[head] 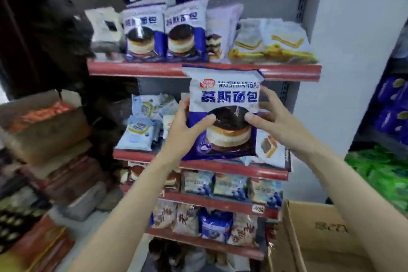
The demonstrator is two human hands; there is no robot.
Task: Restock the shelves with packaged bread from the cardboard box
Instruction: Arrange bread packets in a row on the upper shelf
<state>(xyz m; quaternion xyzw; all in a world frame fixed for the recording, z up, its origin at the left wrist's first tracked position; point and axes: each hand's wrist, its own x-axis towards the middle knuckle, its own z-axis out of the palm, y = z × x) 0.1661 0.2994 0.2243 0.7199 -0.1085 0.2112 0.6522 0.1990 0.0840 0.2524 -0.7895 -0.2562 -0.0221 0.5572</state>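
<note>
Bread packet [224, 104], white and blue with a cake picture, held upright in front of the red-edged shelves [205, 70], between top and second tier. Left hand [187, 128] fingers grip its left edge, right hand [269, 117] fingers grip its right edge, thumbs on the front. Two matching packets [165, 33] stand on the top shelf. Cardboard box [320, 234] open at lower right.

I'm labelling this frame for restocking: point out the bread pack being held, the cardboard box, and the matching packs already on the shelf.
held bread pack [227, 99]: head view, on its blue printed title.
cardboard box [320, 227]: head view, on its inner wall.
matching packs on the top shelf [184, 33]: head view, on the right pack's front.
</note>
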